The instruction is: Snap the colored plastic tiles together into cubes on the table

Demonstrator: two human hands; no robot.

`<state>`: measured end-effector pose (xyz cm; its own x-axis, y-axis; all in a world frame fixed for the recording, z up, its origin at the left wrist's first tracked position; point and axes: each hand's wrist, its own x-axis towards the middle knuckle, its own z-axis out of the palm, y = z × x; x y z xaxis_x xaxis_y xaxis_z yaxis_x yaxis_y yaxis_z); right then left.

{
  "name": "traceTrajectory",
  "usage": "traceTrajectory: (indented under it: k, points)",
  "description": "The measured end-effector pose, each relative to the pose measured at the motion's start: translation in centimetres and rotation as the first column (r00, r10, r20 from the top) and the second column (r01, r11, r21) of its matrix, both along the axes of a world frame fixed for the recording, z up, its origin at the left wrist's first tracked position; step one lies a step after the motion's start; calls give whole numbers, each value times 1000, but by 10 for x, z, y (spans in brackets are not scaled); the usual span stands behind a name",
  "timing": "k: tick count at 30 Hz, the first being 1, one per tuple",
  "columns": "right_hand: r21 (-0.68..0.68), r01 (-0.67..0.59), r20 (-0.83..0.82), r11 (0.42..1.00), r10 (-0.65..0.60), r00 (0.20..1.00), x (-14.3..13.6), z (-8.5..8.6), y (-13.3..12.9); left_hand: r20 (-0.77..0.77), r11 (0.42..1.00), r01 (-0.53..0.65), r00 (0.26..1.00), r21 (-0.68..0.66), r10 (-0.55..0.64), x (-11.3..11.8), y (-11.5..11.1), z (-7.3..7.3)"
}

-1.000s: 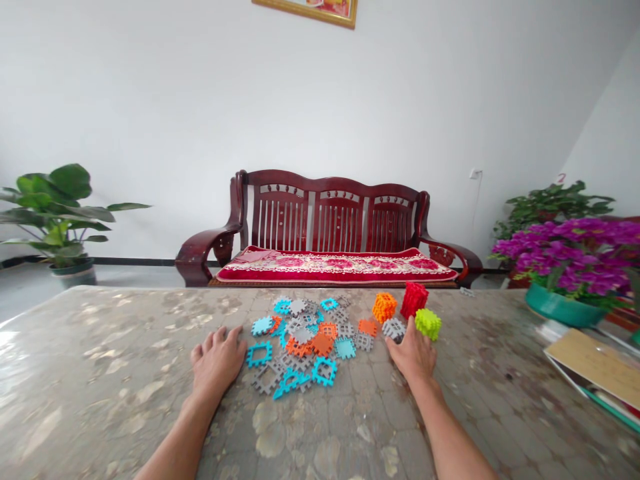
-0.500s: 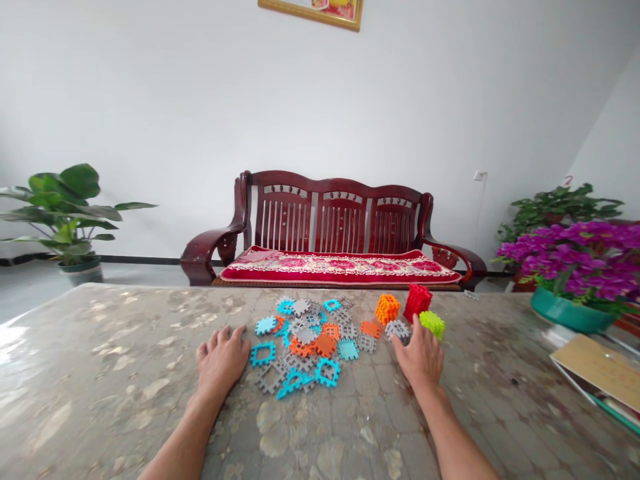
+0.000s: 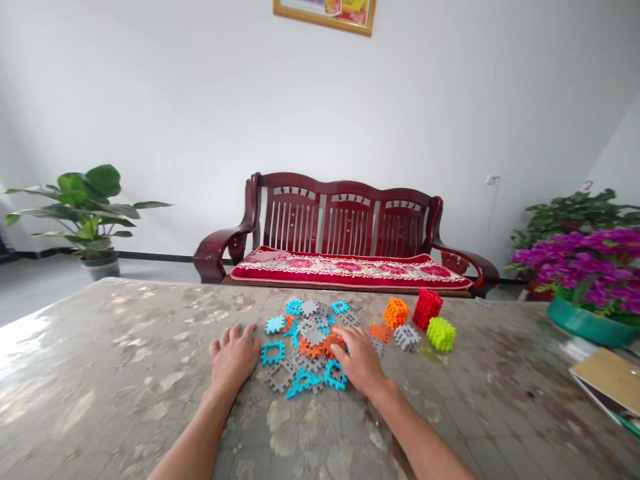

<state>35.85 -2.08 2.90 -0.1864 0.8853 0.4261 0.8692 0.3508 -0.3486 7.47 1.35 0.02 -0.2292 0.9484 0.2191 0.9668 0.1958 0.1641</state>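
A loose pile of notched plastic tiles in blue, grey and orange lies on the table, with a grey tile [image 3: 314,335] near its middle. My left hand [image 3: 234,353] rests on the tabletop just left of the pile, fingers spread, beside a blue square frame tile [image 3: 273,353]. Over the pile's right side reaches my right hand [image 3: 361,360], thumb and fingers apart around an orange tile [image 3: 332,345]; whether it touches the tile is unclear. Farther right stand stacks of like tiles: orange [image 3: 397,313], red [image 3: 427,309], grey [image 3: 407,338] and lime green [image 3: 441,334].
A patterned cover lies over the table [image 3: 165,400]. Beyond its far edge stands a wooden bench [image 3: 345,220] with a red cushion. At the right are a teal flower bowl [image 3: 590,323] and a folder [image 3: 613,380]. A potted plant [image 3: 97,220] stands at the left.
My right hand has moved left from the grey stack to the pile, leaving that stack on the table. My left hand stays beside the pile. The view has shifted slightly.
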Motion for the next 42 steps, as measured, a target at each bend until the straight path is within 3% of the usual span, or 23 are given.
traceTrajectory:
  k: [7,16,20,26,31,34,38,42]
  points:
    - [-68,-70,167,995,81,983,-39,3,16,15,1000,-1,1000,7,1,1,-1,2]
    - [-37,19,267,999,-9,964,-44,-1,19,18,1000,5,1000,3,-5,0,1,-2]
    - [38,107,187,994,-112,976,-41,1,21,18,1000,8,1000,1,-8,-1,2,-3]
    - [-62,315,-115,947,-320,940,1,2,27,1,1000,5,1000,-13,-5,-1,1,-1]
    - [-35,364,-233,931,-362,903,61,-19,29,-11,1000,1,1000,-12,-1,2,-1,2]
    - [-74,379,-213,923,-386,898,85,-35,29,-12,1000,-4,1000,-9,4,1,0,0]
    - [-9,364,-195,931,-359,913,95,-46,29,-15,1000,-5,1000,-14,4,0,2,-3]
    - [61,373,-171,926,-358,918,90,-44,23,-12,1000,-5,1000,-22,5,-1,2,-2]
